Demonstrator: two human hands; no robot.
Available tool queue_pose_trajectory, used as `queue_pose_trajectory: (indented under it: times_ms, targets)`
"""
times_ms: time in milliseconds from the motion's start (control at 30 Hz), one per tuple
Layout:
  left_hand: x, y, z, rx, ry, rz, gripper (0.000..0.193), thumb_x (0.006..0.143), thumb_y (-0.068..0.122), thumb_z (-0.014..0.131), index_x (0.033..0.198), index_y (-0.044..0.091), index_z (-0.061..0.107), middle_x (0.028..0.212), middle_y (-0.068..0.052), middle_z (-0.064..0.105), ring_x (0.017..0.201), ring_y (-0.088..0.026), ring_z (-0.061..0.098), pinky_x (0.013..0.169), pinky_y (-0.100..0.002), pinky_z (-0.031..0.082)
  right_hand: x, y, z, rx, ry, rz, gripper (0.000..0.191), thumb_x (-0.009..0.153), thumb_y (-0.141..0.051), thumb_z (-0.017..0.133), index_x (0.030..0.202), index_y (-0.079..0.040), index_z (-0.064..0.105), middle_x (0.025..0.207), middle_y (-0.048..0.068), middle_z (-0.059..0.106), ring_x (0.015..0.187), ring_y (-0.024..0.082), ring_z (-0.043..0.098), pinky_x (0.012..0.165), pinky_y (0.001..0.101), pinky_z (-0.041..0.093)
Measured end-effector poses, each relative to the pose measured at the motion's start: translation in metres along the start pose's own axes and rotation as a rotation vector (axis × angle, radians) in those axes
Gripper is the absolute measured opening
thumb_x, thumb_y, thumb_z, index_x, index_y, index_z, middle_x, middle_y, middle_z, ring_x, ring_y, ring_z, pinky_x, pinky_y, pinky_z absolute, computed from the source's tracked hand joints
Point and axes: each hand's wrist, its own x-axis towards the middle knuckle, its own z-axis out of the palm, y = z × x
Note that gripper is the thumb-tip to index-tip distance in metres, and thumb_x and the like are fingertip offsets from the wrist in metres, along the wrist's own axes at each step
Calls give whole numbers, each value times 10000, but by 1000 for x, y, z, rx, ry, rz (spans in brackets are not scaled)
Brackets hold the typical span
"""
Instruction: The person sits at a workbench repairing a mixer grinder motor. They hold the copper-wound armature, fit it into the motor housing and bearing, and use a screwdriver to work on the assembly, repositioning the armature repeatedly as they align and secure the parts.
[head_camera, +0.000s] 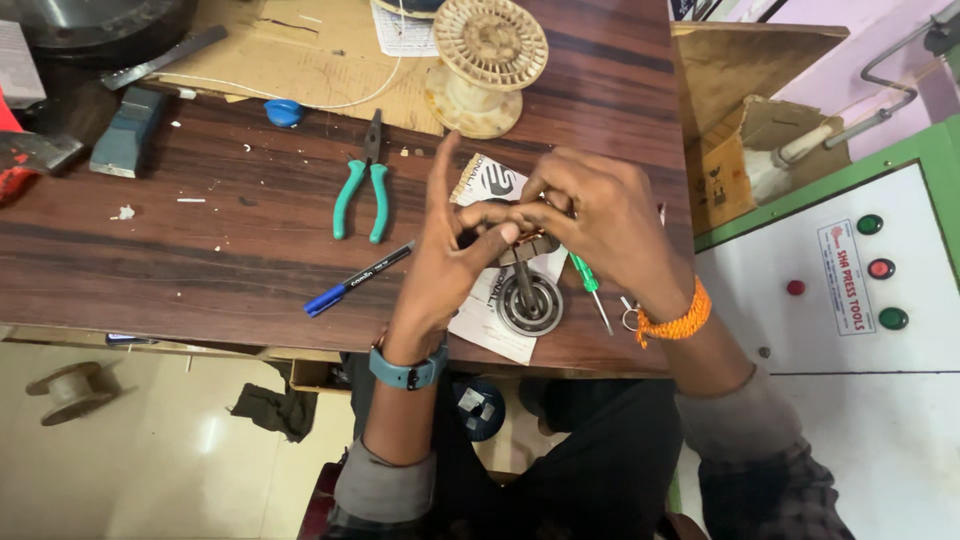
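On the dark, streaked wooden tabletop (200, 250), both hands meet over a small round metal part (528, 248) that sits atop a steel shaft (525, 285). The shaft rises from a ring-shaped bearing (530, 305), shiny and concentric, lying on a sheet of white printed paper (490, 325) near the tabletop's front edge. The left hand (445, 265) pinches the part from its 9 o'clock side, thumb and middle fingers closed on it, index finger pointing straight up. The right hand (600, 215) covers it from 2 o'clock, fingertips curled tight on its top; both grips are narrow and holding the part. The left wrist carries one teal band, the right one orange thread bracelet.

At 3 o'clock of the bearing lies one screwdriver (590, 290) with a translucent green handle and a thin steel blade. At 9 o'clock lies one pen (358, 280), black with a blue cap. At 11 o'clock, one pair of pliers (362, 190) with teal rubber handles lies flat. At 12 o'clock stands one cream plastic spool (487, 62), ribbed and empty, partly on a flat brown cardboard sheet (300, 55). A grey-blue block (127, 132) rests far at 10 o'clock.
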Motion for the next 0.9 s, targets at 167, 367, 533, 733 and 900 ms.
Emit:
queue_pose_trajectory:
  times_ms: [167,367,533,733,900]
  targets:
    - [-1,0,-4,17,-70,114,859,947,-48,668,1620,124,161,966,-64,719,1001,-126,682,998,-310,536,-23,-25,5,54,104,58,149,856,-64,840,951,-37,728,733,53,534,605,140,475,556,311,388]
    - [-3,-4,-12,62,-111,66,486,969,-5,649,1396,68,429,996,-21,674,922,-62,589,838,-239,491,-65,-31,33,154,207,256,111,879,-67,821,935,-34,731,672,-9,496,587,60,421,522,262,333]
    - [-4,-4,-10,125,-124,148,275,989,32,648,1228,52,514,1024,-20,661,957,-57,575,862,-241,491,-91,-24,56,293,217,397,82,889,-64,793,922,-7,744,580,-76,459,521,16,341,461,241,238]
    - [-7,7,-6,347,-81,177,293,954,82,707,1212,72,568,1045,-12,709,995,-119,623,897,-312,516,-113,-11,69,358,185,400,50,919,-51,743,930,-3,736,598,-45,595,514,0,440,457,225,300]
    - [-24,28,-19,891,-114,279,668,822,149,852,1418,131,552,1329,-91,669,1151,-285,564,1024,-411,462,-131,6,77,267,238,448,71,924,-76,768,951,-15,746,636,-15,614,545,14,464,481,228,340]
